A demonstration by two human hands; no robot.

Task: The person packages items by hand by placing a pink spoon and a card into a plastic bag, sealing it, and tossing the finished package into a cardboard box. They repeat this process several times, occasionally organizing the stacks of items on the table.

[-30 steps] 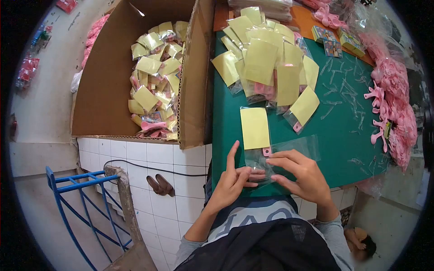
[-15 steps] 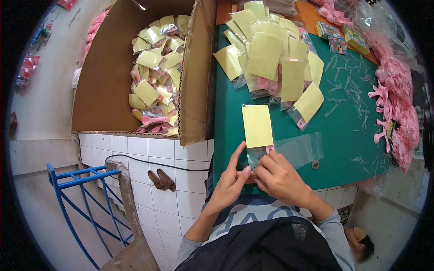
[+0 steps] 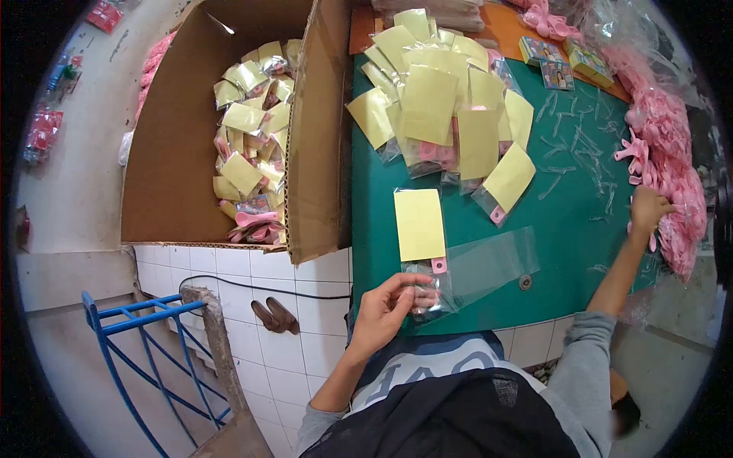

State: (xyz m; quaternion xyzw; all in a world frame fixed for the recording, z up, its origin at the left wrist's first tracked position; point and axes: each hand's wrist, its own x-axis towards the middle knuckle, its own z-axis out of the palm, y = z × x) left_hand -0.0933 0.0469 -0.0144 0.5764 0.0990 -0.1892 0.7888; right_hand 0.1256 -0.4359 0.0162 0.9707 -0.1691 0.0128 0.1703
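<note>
Near the front edge of the green table (image 3: 489, 305), my left hand (image 3: 391, 309) pinches the lower end of a clear plastic bag (image 3: 437, 294). A yellow card (image 3: 420, 225) and a pink piece with a hole (image 3: 439, 265) lie at that bag. Another clear bag (image 3: 496, 263) is spread flat to its right. Far to the right, my right hand (image 3: 649, 210) is at the heap of pink plastic pieces (image 3: 679, 206), fingers partly apart over its edge; whether it grips a piece is unclear. Beyond the bag lies a pile of packed yellow cards (image 3: 431, 99).
A large cardboard box (image 3: 317, 137) with packed cards stands left of the table. Small boxes (image 3: 542, 52) lie at the back right. Thin clear strips (image 3: 580, 145) are scattered on the table. A blue metal frame (image 3: 145, 313) and sandals (image 3: 275, 315) are at lower left. Part of a person shows lower right.
My right hand has left the bag and moved right to the pink heap. My left hand stays at the bag. The view has shifted slightly.
</note>
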